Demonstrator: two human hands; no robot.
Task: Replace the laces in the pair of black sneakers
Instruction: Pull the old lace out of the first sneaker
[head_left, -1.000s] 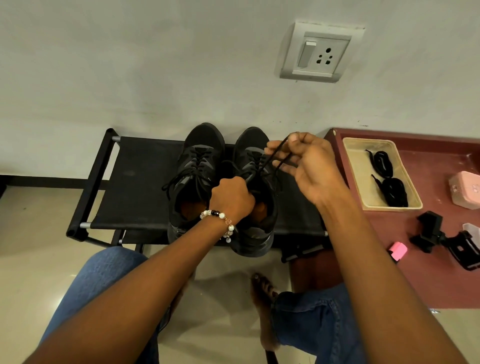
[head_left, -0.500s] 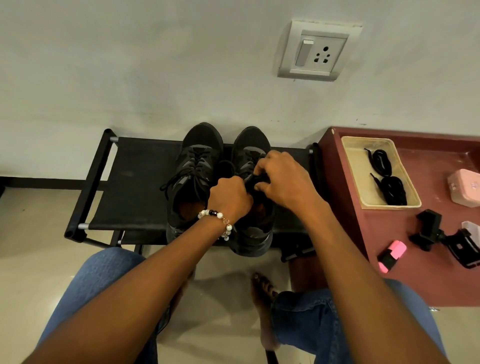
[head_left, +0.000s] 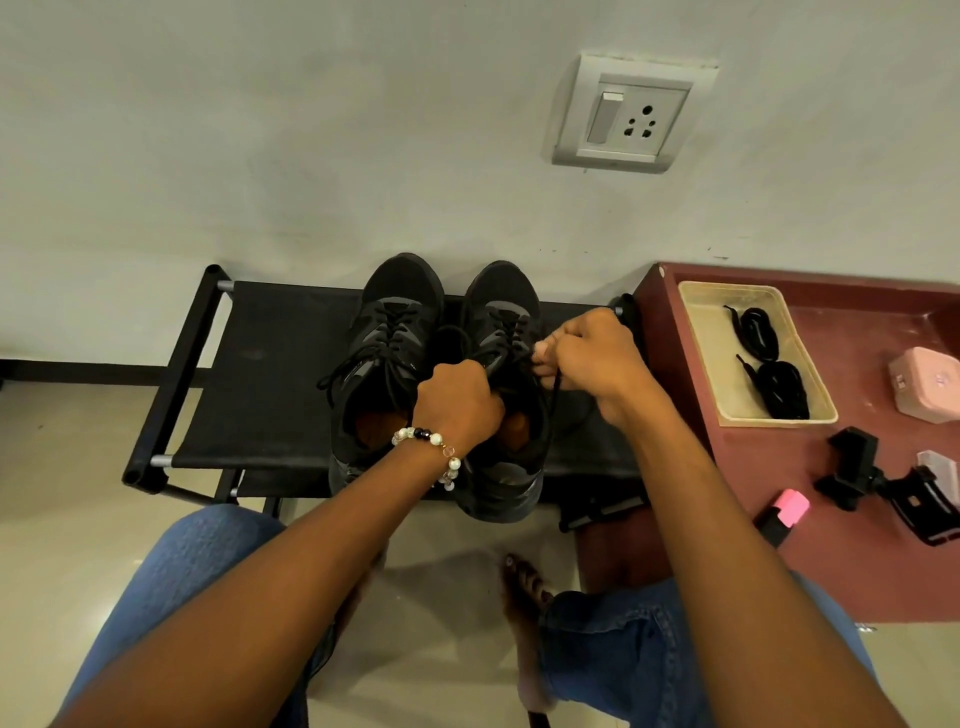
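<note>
lace (head_left: 549, 410) pinched in right hand (head_left: 587, 358) grip, left hand (head_left: 460, 402) gripping right sneaker (head_left: 501, 322) tongue

Two black sneakers stand side by side, the left sneaker (head_left: 387, 364) and the right sneaker (head_left: 506, 374). Two hands are at the right one: the left hand (head_left: 457, 402) and the right hand (head_left: 587, 353). One beige tray (head_left: 698, 332) holds two coiled black laces (head_left: 756, 332) (head_left: 782, 387). One beaded bracelet (head_left: 434, 447). One wall socket (head_left: 631, 114). One pink box (head_left: 924, 382). One black phone clamp (head_left: 878, 480).

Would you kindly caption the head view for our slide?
Right hand pulls a lace from the right sneaker while the left hand steadies it.
</note>
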